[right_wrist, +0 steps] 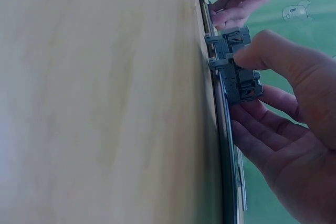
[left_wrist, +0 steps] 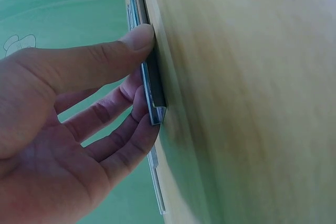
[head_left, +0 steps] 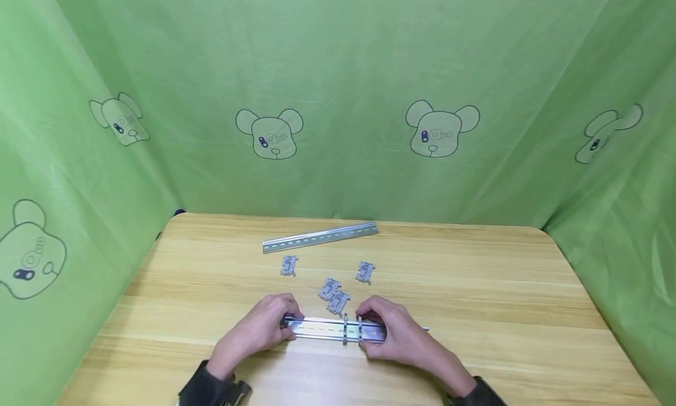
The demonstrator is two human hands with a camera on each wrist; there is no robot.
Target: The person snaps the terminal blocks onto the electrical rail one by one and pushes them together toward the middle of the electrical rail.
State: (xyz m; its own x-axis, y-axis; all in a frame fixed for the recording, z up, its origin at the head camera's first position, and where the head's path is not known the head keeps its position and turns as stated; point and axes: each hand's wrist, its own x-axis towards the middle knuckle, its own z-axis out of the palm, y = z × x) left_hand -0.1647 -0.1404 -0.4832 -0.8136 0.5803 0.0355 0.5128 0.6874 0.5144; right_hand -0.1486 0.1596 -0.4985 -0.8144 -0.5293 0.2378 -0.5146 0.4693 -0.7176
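Note:
A slotted metal DIN rail (head_left: 319, 328) lies crosswise near the front of the wooden table. My left hand (head_left: 266, 324) grips its left end; in the left wrist view the thumb (left_wrist: 139, 38) presses one long edge while the other fingers reach round the far edge. Two grey terminal blocks stand upright across the rail, side by side with a small gap. Toward the right, my right hand (head_left: 393, 330) pinches the nearer terminal block (right_wrist: 244, 82) between thumb and fingers. Just left of that is the other terminal block (head_left: 345, 330), untouched. The right hand covers part of the rail's right portion.
Several loose grey terminal blocks (head_left: 365, 271) lie flat beyond the rail, two of them touching or overlapping (head_left: 338, 302). A second DIN rail (head_left: 320, 237) lies at a slant farther back. Green curtains (head_left: 338, 177) with printed bear heads enclose the table (head_left: 502, 288).

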